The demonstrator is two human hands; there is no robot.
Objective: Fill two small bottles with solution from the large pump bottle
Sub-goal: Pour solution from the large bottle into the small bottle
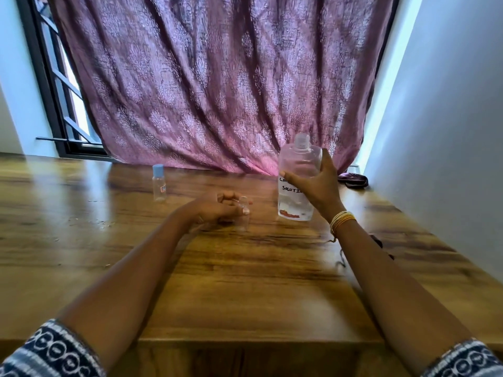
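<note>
two small bottles in play: my left hand [226,208] curls around an open one [244,213] mid-table, steadying it for filling; the capped one [159,183] waits toward the far left edge. my right hand [317,183] grips the large solution bottle [298,170], pump off, lifted to pour.

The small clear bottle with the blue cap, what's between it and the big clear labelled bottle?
In the head view, the left hand lies between the blue-capped bottle and the large bottle, holding a small clear bottle.
</note>
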